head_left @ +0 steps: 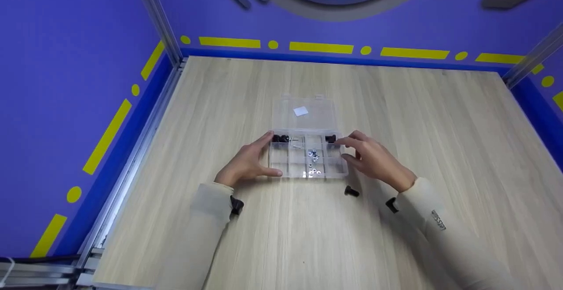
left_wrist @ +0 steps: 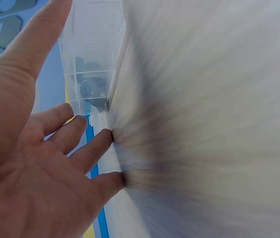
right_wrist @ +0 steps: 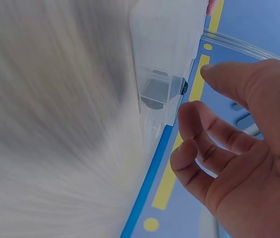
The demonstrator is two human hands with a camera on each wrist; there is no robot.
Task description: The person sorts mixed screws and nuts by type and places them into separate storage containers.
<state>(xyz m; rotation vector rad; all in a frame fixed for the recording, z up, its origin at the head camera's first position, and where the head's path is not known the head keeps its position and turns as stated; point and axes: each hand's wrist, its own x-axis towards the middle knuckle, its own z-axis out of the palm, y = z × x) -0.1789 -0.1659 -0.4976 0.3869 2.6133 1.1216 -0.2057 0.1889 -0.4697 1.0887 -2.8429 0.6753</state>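
Observation:
A clear plastic compartment box [head_left: 286, 153] stands on the table with its lid [head_left: 286, 120] folded back. Black bolts [head_left: 280, 138] fill its far-left compartment, and black pieces [head_left: 330, 139] lie in the far-right one. Small silver nuts [head_left: 313, 154] are in a middle column, beside thin silver screws [head_left: 294, 139]. My left hand [head_left: 248, 160] spans the box's left side, thumb stretched by the near corner. My right hand [head_left: 369, 156] hovers at the right edge, its fingers [right_wrist: 189, 119] bent loosely with nothing between them. One black bolt [head_left: 351, 191] lies on the table nearby.
A small white square [head_left: 301, 111] lies on the lid. The pale wooden table [head_left: 308, 237] meets blue-purple walls [head_left: 110, 39] at the back and sides. A metal frame rail [head_left: 132, 167] runs along the left edge.

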